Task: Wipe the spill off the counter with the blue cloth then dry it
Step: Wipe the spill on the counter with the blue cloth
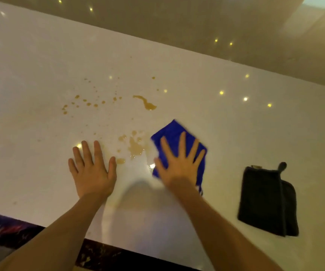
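Observation:
A blue cloth [174,133] lies on the glossy white counter [40,75], right of centre. My right hand [179,163] presses flat on it with fingers spread, covering its near half. A brown spill [136,147] sits just left of the cloth, touching or nearly touching its edge. A brown streak [147,103] lies farther back, and several small drops [87,103] are scattered to the left. My left hand [93,171] rests flat and open on the counter, left of the puddle, holding nothing.
A folded dark grey cloth [265,200] with a hanging loop lies on the counter to the right of the blue one. The counter's dark front edge [99,253] runs along the bottom. A beige wall [177,26] bounds the back.

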A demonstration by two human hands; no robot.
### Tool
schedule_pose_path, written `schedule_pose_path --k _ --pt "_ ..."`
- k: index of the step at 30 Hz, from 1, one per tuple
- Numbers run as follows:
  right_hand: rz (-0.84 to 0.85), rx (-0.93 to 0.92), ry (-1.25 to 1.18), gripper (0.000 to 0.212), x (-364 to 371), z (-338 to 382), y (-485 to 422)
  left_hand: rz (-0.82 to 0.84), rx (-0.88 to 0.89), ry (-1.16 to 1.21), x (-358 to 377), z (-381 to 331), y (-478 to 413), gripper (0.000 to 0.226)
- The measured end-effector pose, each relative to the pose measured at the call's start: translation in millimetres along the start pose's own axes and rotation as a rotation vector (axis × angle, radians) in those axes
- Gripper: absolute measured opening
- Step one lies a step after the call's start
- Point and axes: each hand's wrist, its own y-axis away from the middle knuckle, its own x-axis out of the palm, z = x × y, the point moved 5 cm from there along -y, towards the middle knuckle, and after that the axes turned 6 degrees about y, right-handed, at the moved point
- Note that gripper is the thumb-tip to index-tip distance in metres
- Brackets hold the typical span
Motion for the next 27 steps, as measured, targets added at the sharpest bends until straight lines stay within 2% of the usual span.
schedule_pose_path --k 3,6,9,12,14,16,18,20,22,24,27 --pt "0.022 -0.253 -0.006 0.063 26.1 12.2 97.6 0.003 0.001 -0.003 -0.7 0.2 0.3 0.074" --pt "0.070 -0.283 0.046 0.061 37.0 -33.0 146.4 0.005 0.000 0.009 -0.9 -0.2 1.6 0.074" --pt "0.090 -0.184 0.054 0.067 24.2 -81.3 135.8 0.010 -0.001 0.009 -1.1 -0.9 2.5 0.074" --pt "0.082 0.038 0.027 0.071 6.5 -108.9 72.5 0.004 0.001 0.017 -0.8 -1.0 1.3 0.074" --pt "0.048 0.218 -0.012 0.076 -6.0 -103.6 18.8 -0.002 -0.001 0.024 -0.7 -0.4 0.5 0.074" --pt "0.031 0.314 -0.040 0.079 -10.7 -76.6 -17.3 -0.004 0.000 0.024 0.1 0.1 -0.6 0.073" --pt "0.001 0.248 -0.043 0.079 -6.2 -33.8 -18.6 -0.007 0.003 0.035 0.3 0.5 -1.5 0.073" --pt "-0.059 0.032 -0.053 0.073 3.4 14.5 23.3 -0.011 0.007 0.041 0.0 1.2 -2.9 0.073" --pt "-0.009 -0.212 -0.028 0.072 18.3 49.7 93.3 0.002 0.006 0.039 -0.8 1.5 -1.5 0.072" --pt "0.042 -0.316 0.011 0.072 32.7 50.3 146.0 0.005 0.008 0.026 -2.3 -0.8 -0.4 0.073" --pt "0.029 -0.383 0.042 0.067 30.1 27.0 162.6 0.011 -0.005 0.024 -4.7 -2.3 -0.1 0.073"
